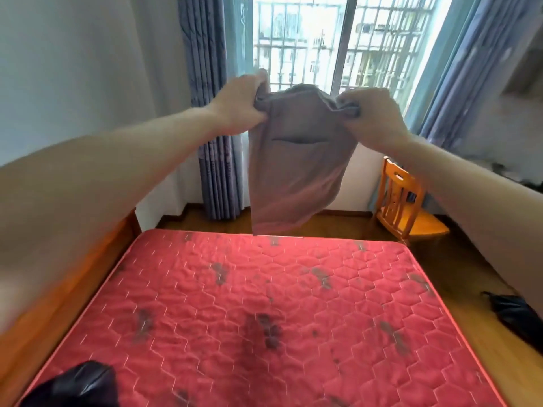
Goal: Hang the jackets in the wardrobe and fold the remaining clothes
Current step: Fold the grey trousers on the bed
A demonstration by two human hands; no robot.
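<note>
both hands are holding a grey-brown garment (296, 160) up in the air, above the far edge of the red mattress (235, 318). left hand (238, 104) is gripping its top left corner, fingers curled into bunched fabric. right hand (373, 118) is gripping the top right corner the same way. the garment is hanging free, not touching the mattress. a dark garment (79, 386) is lying at the mattress's near left corner.

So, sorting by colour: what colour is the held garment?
Greyish-brown garment, seen in the head view.
</note>
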